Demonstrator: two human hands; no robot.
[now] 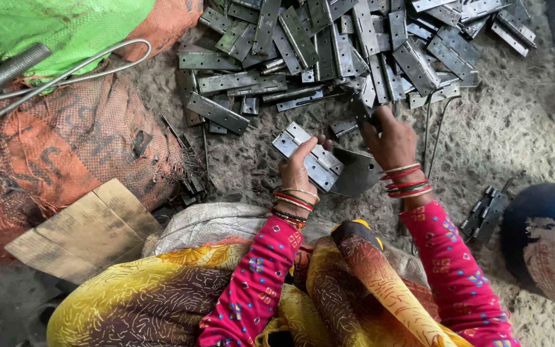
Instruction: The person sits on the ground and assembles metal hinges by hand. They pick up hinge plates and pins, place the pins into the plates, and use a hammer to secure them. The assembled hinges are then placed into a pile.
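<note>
My left hand (298,168) grips an opened silver metal hinge (308,156), held flat just above a dark metal block (356,172) on the ground. My right hand (390,140) reaches forward to the near edge of a big pile of grey metal hinges (329,51), its fingers closed around a dark hinge piece (362,110). Both wrists carry red, green and white bangles. Pink patterned sleeves and yellow-brown cloth cover my arms and lap.
An orange woven sack (85,141) with green cloth (52,22), a bent wire and a threaded rod lies at left. A cardboard piece (88,231) rests beside my knee. A folded hinge (483,215) lies at right by a blue drum (547,238). The floor is rough concrete.
</note>
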